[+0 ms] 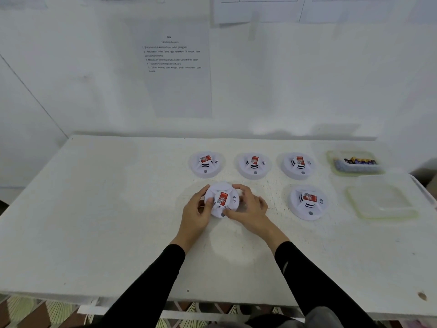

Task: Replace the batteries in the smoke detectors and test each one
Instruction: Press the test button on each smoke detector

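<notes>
A white round smoke detector (221,199) with a red label is lifted a little off the white table (106,221), held between both hands. My left hand (196,214) grips its left edge. My right hand (249,208) grips its right side, thumb at the lower rim near the grey button. Three more detectors stand in a back row (206,164), (254,165), (298,165). Another detector (307,202) lies to the right of the held one. A clear container of batteries (354,162) sits at the back right.
An empty clear plastic container (380,202) lies near the table's right edge, in front of the battery container. A printed instruction sheet (176,67) hangs on the wall behind. The table's left half is bare white surface.
</notes>
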Demonstrator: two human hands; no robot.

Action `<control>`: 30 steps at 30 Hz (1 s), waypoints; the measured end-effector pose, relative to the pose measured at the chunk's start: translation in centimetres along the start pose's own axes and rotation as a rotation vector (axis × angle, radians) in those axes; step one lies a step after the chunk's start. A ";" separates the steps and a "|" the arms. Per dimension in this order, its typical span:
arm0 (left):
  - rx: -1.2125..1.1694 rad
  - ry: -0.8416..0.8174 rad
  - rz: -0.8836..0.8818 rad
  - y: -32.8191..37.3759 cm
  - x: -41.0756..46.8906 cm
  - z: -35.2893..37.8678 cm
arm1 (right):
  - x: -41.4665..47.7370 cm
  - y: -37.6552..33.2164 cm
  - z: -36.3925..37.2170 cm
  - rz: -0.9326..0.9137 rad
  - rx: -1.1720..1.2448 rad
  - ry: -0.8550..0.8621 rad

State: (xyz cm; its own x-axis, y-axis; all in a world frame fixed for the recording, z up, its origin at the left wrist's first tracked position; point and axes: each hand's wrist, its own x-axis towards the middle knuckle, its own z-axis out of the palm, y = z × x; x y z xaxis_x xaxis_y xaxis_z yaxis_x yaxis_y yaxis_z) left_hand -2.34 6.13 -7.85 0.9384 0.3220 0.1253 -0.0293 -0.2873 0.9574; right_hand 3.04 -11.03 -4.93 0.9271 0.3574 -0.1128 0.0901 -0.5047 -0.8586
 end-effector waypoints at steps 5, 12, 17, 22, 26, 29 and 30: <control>0.008 0.001 0.008 0.0 0.0 0.0 | 0.0 0.1 0.0 -0.001 0.002 -0.002; 0.005 -0.004 0.009 0.0 0.0 0.1 | 0.1 0.3 0.0 -0.014 -0.003 -0.002; 0.009 0.001 0.003 -0.1 0.0 0.0 | 0.1 0.3 0.0 -0.015 -0.005 -0.001; -0.001 0.000 -0.007 0.2 0.0 0.1 | 0.1 0.3 0.1 -0.020 -0.008 0.007; 0.010 -0.002 0.002 0.2 0.0 0.0 | 0.1 0.2 0.1 -0.018 0.000 0.003; 0.010 -0.001 0.001 0.1 0.0 0.1 | 0.0 0.1 0.0 -0.014 0.003 0.001; 0.009 -0.001 0.002 0.1 0.0 0.1 | 0.0 0.2 0.0 -0.013 0.001 -0.002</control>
State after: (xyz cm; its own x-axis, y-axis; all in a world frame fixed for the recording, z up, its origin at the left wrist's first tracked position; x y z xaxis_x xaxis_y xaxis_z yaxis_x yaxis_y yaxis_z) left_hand -2.35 6.01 -7.77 0.9387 0.3206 0.1268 -0.0280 -0.2957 0.9549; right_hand 3.11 -11.12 -5.10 0.9252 0.3655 -0.1022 0.1022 -0.4994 -0.8603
